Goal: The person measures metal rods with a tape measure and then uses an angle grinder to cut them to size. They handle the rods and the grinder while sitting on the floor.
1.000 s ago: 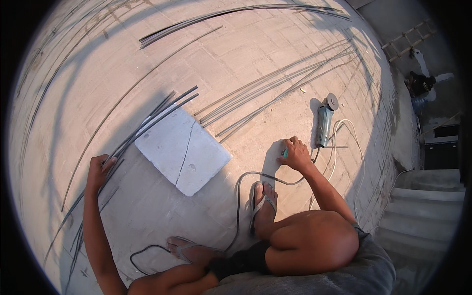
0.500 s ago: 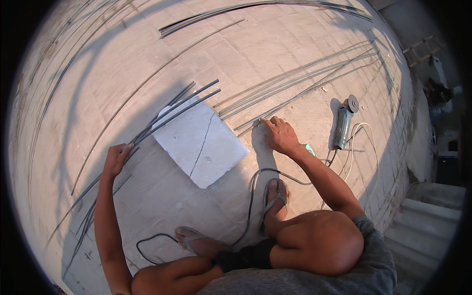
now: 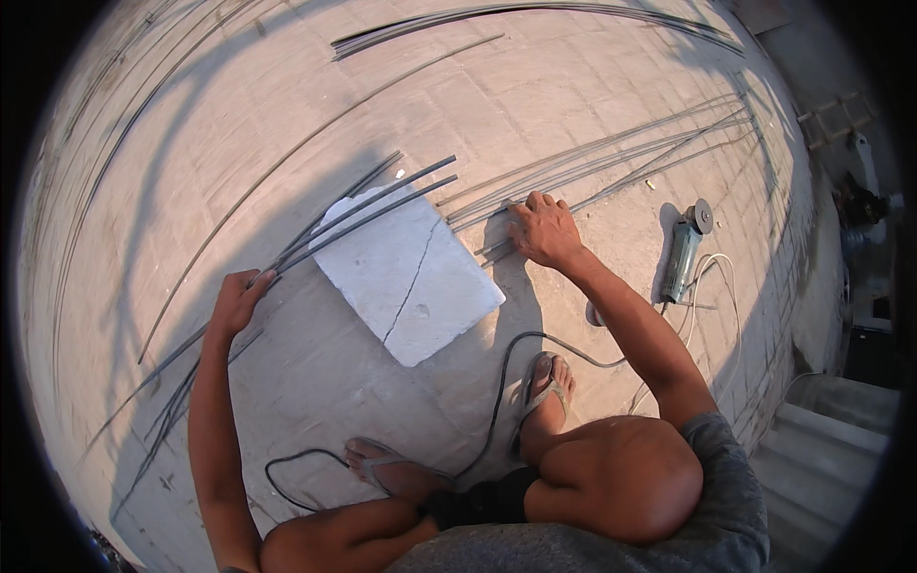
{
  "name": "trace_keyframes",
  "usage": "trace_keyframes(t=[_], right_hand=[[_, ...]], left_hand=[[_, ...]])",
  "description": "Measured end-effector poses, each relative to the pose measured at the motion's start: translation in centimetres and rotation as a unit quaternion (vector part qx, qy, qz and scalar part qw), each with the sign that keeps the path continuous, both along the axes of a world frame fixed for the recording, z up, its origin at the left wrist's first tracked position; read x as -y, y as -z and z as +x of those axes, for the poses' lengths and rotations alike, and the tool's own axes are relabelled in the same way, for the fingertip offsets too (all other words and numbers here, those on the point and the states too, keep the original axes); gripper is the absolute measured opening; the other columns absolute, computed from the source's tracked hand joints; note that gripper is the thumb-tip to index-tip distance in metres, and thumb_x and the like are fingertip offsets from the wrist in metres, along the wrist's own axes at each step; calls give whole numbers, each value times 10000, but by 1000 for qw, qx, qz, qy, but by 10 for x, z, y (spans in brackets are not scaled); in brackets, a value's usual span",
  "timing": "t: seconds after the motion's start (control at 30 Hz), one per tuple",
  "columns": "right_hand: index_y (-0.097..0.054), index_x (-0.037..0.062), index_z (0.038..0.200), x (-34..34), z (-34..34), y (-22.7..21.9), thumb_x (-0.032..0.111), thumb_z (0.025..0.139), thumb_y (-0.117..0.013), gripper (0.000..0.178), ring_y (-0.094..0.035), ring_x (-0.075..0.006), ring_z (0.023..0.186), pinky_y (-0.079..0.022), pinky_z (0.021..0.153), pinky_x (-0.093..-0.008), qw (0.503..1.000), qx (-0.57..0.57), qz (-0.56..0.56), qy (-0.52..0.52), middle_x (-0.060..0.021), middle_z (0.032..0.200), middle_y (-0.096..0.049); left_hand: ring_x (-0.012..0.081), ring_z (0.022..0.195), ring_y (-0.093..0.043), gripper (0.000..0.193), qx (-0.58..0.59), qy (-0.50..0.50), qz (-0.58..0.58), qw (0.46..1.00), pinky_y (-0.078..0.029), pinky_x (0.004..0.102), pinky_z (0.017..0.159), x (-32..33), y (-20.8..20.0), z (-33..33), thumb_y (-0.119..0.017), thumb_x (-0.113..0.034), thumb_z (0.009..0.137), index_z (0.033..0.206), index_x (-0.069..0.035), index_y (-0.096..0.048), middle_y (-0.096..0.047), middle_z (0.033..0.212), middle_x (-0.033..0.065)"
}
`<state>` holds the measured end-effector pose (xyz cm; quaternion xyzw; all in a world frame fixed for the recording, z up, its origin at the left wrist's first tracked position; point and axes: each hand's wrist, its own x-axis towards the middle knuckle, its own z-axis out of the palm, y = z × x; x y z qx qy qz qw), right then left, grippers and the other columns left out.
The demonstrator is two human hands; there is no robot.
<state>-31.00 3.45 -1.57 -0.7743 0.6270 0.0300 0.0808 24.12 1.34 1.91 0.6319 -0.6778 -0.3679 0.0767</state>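
A pale, flat block (image 3: 435, 301) with a crack across it lies on the paving between my hands. Dark steel rods (image 3: 411, 201) rest slantwise over its far left part, with their ends sticking out past it. At the block's left, my left hand (image 3: 236, 302) is closed round these rods. My right hand (image 3: 546, 232) is beyond the block's right corner, fingers bent down round thin steel rods (image 3: 475, 219) on the ground. Its fingertips are partly hidden, so how many rods it grips does not show.
An angle grinder (image 3: 681, 258) with a disc lies on the right. A black cable (image 3: 492, 411) winds past my sandalled feet. Longer rods (image 3: 535, 8) lie at the far side and a single rod (image 3: 315, 138) curves along the left. Concrete steps (image 3: 821, 430) stand at lower right.
My right hand has moved a little farther away along the thin rods, its fingers now over them. My left hand keeps its hold. The whole view has shifted slightly.
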Motion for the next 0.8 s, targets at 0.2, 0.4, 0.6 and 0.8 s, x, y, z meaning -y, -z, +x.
trace_keyframes(t=[0.2, 0.4, 0.6, 0.8], right_hand=[[-629, 119, 1368, 16, 3, 2, 362, 933, -657, 499, -628, -340, 1143, -475, 945, -508, 1000, 16, -8, 22, -177, 1159, -643], [-624, 118, 1372, 26, 11, 9, 343, 933, -660, 495, -636, -347, 1135, -475, 961, -506, 999, 29, -21, 20, -181, 1148, -650], [-675, 113, 1302, 37, 17, 8, 319, 929, -665, 426, -638, -342, 1135, -480, 959, -515, 999, 12, -23, 21, -172, 1161, -655], [-727, 67, 1101, 4, 72, -67, 258, 928, -698, 260, -680, -291, 970, -550, 801, -424, 977, 171, 99, -77, -96, 1025, -684]], left_hand=[[165, 634, -456, 600, 7, 0, 9, 1000, -390, 372, 620, 2, -1, -5, -613, -501, 998, 740, 40, -613, -506, 612, 75], [174, 638, -469, 612, 10, -2, 17, 1000, -398, 383, 627, 0, 0, -2, -616, -521, 987, 734, 35, -625, -518, 618, 76], [175, 615, -438, 615, -5, -3, 15, 1000, -389, 386, 608, -1, 12, -3, -606, -515, 1001, 712, 27, -605, -481, 601, 77], [175, 596, -416, 647, 49, 1, 4, 999, -376, 396, 587, -2, -9, 1, -602, -505, 1020, 677, 42, -554, -432, 578, 85]])
